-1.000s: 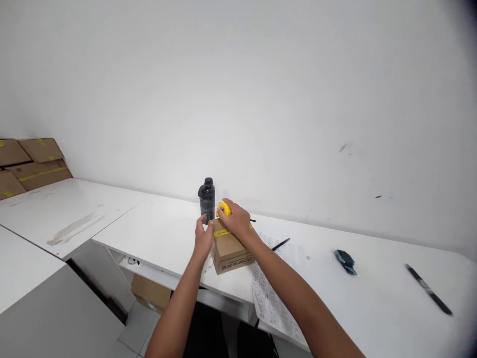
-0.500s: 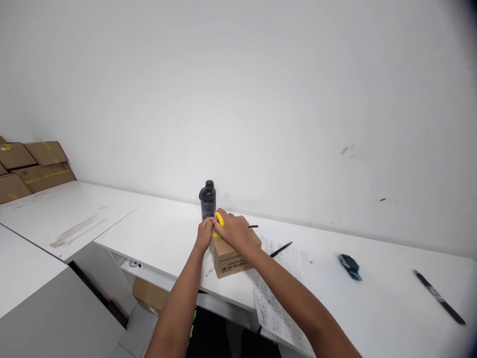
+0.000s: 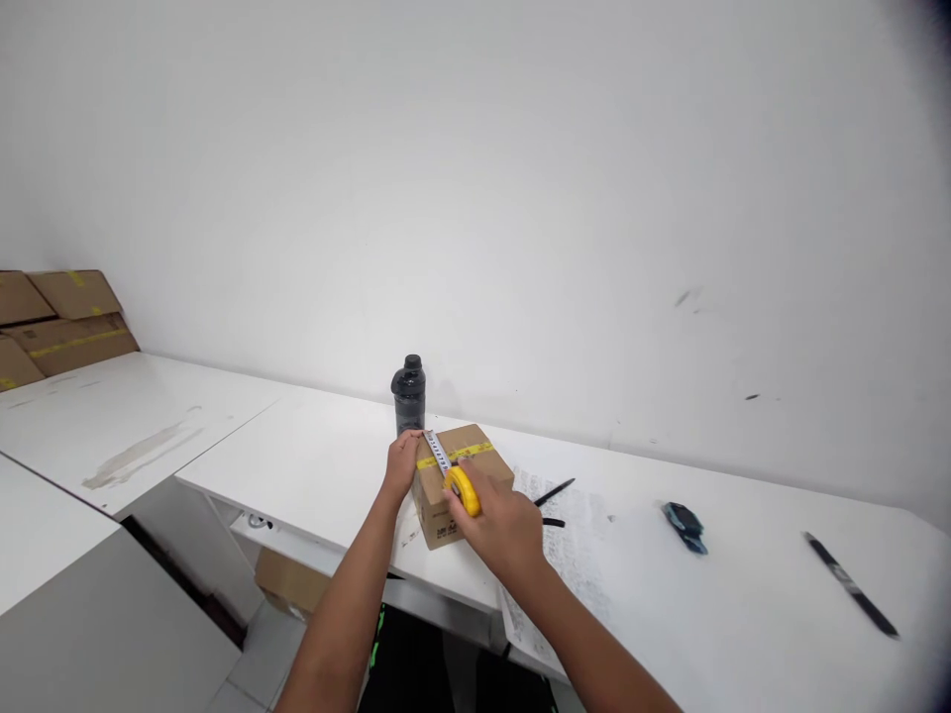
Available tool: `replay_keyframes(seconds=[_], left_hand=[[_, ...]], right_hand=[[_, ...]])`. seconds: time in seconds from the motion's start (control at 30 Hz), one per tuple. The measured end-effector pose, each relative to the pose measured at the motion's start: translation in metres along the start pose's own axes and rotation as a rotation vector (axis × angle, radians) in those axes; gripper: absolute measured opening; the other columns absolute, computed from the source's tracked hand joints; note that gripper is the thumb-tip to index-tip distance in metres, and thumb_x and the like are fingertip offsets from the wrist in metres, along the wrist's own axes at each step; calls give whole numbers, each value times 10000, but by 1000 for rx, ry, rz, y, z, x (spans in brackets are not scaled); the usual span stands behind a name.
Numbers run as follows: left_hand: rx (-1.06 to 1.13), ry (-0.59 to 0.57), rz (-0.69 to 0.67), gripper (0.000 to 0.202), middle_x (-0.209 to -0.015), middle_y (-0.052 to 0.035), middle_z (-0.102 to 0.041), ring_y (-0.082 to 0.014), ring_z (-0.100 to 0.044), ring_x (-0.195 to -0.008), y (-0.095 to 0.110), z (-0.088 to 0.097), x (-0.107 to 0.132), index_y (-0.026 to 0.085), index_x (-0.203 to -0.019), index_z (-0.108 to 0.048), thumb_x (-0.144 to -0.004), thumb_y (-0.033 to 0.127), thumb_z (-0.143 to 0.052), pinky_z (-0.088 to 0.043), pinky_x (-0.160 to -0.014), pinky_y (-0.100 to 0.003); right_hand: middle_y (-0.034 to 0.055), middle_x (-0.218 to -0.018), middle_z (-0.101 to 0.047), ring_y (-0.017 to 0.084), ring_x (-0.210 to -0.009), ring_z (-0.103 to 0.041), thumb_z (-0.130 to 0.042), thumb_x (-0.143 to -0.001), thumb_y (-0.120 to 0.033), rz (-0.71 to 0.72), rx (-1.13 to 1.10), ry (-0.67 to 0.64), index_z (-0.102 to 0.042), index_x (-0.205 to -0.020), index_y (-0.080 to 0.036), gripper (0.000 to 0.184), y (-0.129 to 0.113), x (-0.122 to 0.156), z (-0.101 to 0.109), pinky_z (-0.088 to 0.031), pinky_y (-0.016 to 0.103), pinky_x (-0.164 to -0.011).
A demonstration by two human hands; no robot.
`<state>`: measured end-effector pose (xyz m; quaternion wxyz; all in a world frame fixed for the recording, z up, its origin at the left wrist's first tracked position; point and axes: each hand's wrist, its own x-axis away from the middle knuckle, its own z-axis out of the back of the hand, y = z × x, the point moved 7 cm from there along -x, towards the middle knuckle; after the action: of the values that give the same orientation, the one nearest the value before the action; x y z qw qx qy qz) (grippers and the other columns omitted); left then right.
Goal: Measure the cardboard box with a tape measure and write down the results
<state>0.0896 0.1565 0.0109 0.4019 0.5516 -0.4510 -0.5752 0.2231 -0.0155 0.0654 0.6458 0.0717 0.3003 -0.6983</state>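
A small cardboard box (image 3: pixel 475 458) with a yellow tape strip across its top stands on the white table (image 3: pixel 728 604). My left hand (image 3: pixel 402 463) pinches the end of a white measuring tape blade (image 3: pixel 438 451) at the box's far left corner. My right hand (image 3: pixel 501 523) grips the yellow tape measure case (image 3: pixel 464 489) at the box's near edge. The blade lies stretched over the box top between both hands.
A dark bottle (image 3: pixel 408 394) stands just behind the box. Printed paper (image 3: pixel 565 515) with two black pens (image 3: pixel 554 492) lies to the right. Farther right are a dark blue object (image 3: pixel 685 525) and a black marker (image 3: pixel 851 584). Cardboard boxes (image 3: pixel 52 327) are stacked at far left.
My right hand has drawn the yellow case from the box's far corner toward me, pulling the blade out across the top. My left hand stays at the far corner.
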Motion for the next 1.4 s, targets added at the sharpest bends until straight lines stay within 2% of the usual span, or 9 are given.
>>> replay_keyframes(seconds=[0.33, 0.43, 0.53, 0.67, 0.8, 0.93, 1.07, 1.17, 1.4], left_hand=[[42, 8, 18, 340, -1037, -66, -690, -210, -615, -942, 10, 8, 14, 166, -996, -673, -766, 314, -470, -474, -845, -336], [93, 87, -7, 357, -1086, -79, -660, -205, -605, -974, 8, 37, 30, 162, -1050, -629, -770, 338, -493, -473, -848, -325], [75, 152, -4, 347, -1053, -77, -648, -206, -605, -951, -6, 76, 49, 167, -1030, -609, -773, 375, -505, -480, -827, -327], [-195, 268, -42, 292, -1037, -81, -629, -227, -592, -974, -11, 124, 68, 187, -977, -628, -735, 331, -551, -474, -861, -371], [-288, 401, 31, 313, -1044, -106, -631, -243, -605, -968, 5, 150, 90, 170, -964, -631, -711, 354, -638, -472, -886, -405], [1, 290, 114, 485, -1238, -117, -604, -249, -567, -1141, 29, 129, 119, 204, -1179, -580, -824, 533, -547, -466, -925, -371], [39, 235, 145, 695, -1378, -113, -514, -248, -541, -1203, 40, 99, 140, 236, -1384, -402, -787, 498, -643, -456, -958, -328], [91, 250, 122, 679, -1387, -109, -507, -246, -535, -1218, 36, 89, 139, 242, -1407, -360, -818, 468, -611, -465, -958, -328], [80, 261, 92, 597, -1408, -89, -491, -256, -516, -1237, 26, 87, 124, 254, -1382, -434, -827, 391, -607, -443, -1000, -348]], right_hand=[[110, -1073, -672, 276, -934, -632, -515, -861, -508, 48, -92, -265, -399, -1361, -225, 586, -20, -113, -21, -421, 319, -706], [86, -1046, -678, 272, -933, -630, -597, -788, -565, 109, -212, -271, -394, -1372, -238, 699, -17, -124, -9, -434, 325, -732], [58, -1093, -660, 232, -941, -625, -589, -789, -579, 117, -548, -170, -419, -1332, -256, 655, -10, -122, 1, -464, 320, -761], [76, -1130, -645, 210, -945, -628, -539, -817, -569, 54, -1004, -221, -474, -1238, -204, 561, -15, -103, -27, -509, 315, -745], [59, -1162, -630, 204, -983, -620, -590, -791, -537, 54, -993, -289, -481, -1264, -226, 576, -42, -81, -51, -514, 329, -806], [39, -1234, -600, 197, -996, -614, -592, -812, -513, 223, -797, -400, -437, -1357, -296, 607, -78, -70, -46, -498, 341, -846], [21, -1333, -550, 218, -1136, -554, -603, -831, -465, 480, -683, -480, -438, -1372, -320, 584, -109, -68, -32, -426, 360, -961], [26, -1328, -552, 239, -1152, -540, -562, -865, -475, 572, -503, -478, -407, -1398, -344, 570, -118, -70, -27, -403, 379, -969], [42, -1133, -618, 216, -956, -609, -490, -911, -478, 619, -250, -413, -357, -1423, -335, 548, -116, -73, -27, -438, 299, -774]])
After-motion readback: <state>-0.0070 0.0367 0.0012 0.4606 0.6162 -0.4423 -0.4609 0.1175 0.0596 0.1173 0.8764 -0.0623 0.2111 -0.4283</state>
